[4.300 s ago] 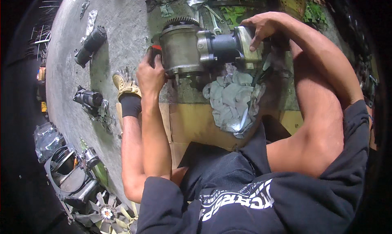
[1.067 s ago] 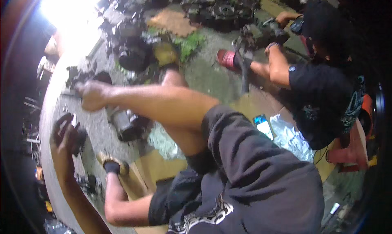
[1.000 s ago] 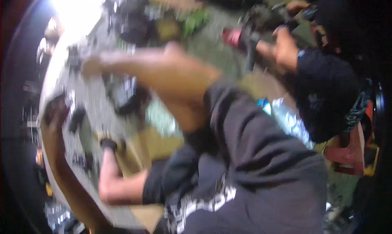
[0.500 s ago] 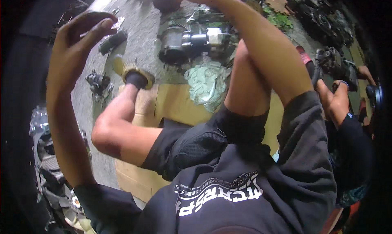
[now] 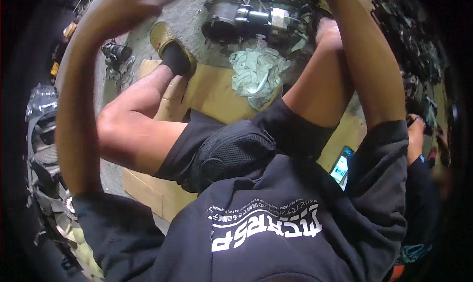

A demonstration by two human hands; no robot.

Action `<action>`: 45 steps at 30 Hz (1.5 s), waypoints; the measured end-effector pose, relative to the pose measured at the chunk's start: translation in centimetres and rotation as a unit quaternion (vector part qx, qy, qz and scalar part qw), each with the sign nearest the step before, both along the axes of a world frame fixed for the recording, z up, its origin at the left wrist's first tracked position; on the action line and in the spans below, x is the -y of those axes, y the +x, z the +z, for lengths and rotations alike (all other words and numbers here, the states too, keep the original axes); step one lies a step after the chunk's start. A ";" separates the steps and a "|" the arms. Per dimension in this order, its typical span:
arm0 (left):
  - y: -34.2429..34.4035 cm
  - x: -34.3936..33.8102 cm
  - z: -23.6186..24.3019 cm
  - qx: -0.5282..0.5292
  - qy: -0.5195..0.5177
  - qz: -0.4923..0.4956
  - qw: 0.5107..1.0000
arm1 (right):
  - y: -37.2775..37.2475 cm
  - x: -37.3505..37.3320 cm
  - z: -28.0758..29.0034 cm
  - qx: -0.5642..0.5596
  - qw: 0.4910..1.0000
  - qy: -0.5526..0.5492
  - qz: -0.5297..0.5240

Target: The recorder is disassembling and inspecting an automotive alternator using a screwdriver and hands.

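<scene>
My left hand (image 5: 140,3) is raised at the top edge, smeared by motion and partly cut off. Whether its fingers hold anything is hidden by the blur. Beyond the top edge lies my right hand, out of sight; only the right forearm (image 5: 367,50) shows. Between the arms a metal machine part with a round drum (image 5: 221,18) and a shiny shaft (image 5: 258,17) rests on the floor. Nearer to me, a crumpled pale green rag (image 5: 256,75) lies partly on a flattened cardboard sheet (image 5: 209,92).
My left foot wears a tan clog (image 5: 165,35). A dark mechanical part (image 5: 117,53) lies left of it. A lit phone (image 5: 341,168) sits by my right thigh. Another person's hand (image 5: 416,139) is at the right. Piled machine parts (image 5: 409,31) line the right side.
My left hand has moved up and to the right. My right hand has left the view at the top. The view has shifted, and the phone now shows.
</scene>
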State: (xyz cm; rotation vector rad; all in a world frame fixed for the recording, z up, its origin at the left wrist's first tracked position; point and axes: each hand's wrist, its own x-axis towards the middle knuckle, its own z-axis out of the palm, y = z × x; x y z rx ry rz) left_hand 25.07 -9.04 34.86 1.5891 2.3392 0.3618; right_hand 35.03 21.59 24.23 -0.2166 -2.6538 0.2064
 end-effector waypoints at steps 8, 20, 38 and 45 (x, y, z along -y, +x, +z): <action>1.4 -6.4 -30.2 -0.088 -0.434 -0.172 0.880 | 0.6 1.7 2.0 0.167 0.933 0.315 -0.049; 0.4 -11.6 -39.0 -0.105 -0.156 -0.214 0.958 | 3.1 1.3 0.1 0.000 0.983 -0.179 0.035; -18.4 -2.5 -6.7 0.025 0.031 -0.035 0.999 | -1.1 -1.3 -2.9 0.086 0.970 -0.215 -0.069; -30.7 -6.0 -19.1 0.259 0.147 0.081 0.951 | -8.9 -5.2 -8.0 0.086 0.939 -0.325 -0.076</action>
